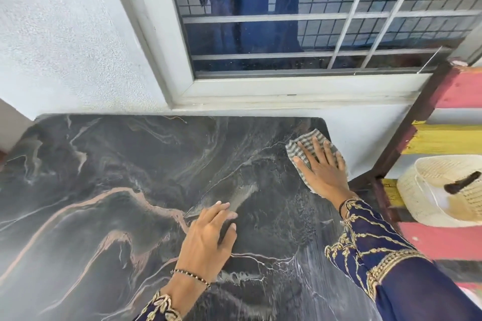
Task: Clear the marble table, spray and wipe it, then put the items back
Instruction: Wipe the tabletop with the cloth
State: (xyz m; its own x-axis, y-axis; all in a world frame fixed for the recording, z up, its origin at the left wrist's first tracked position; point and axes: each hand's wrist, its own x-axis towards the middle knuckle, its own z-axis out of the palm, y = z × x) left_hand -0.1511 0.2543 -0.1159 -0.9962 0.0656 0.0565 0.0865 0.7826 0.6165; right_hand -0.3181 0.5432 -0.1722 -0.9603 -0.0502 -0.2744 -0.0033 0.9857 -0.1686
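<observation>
Head cam, one frame. Here's what I've got.

Marble table: dark slab with white and copper-pink veins, far edge butted against the wall just under the window. Far right corner is rounded.

Cloth: grey-and-white striped, bunched rather than folded flat, lying at the far right corner of the table. Its right side runs along the table's right edge.

Right hand: flat on top of the cloth, palm down, fingers straight and spread, pressing it to the marble. Not curled round it, no pinch. Fingertips point at the far right corner. Thin dark band on the wrist, then a navy sleeve with gold embroidery crossing the right edge of the table.

Left hand: on bare marble near the middle of the table, toward the near edge, well apart from the cloth. Fingers loosely bent, tips touching the surface, holding nothing. Beaded bracelet on that wrist, same navy and gold cuff below it.

Surface: pale streaky smears show on the near right part of the slab, between the two arms.

Off the table to the right: painted slats in pink, yellow and white with a dark frame. On them a cream woven thing with a dark strap; hat or basket, I can't tell.

Window has a white frame and a white metal grille over dark glass.
</observation>
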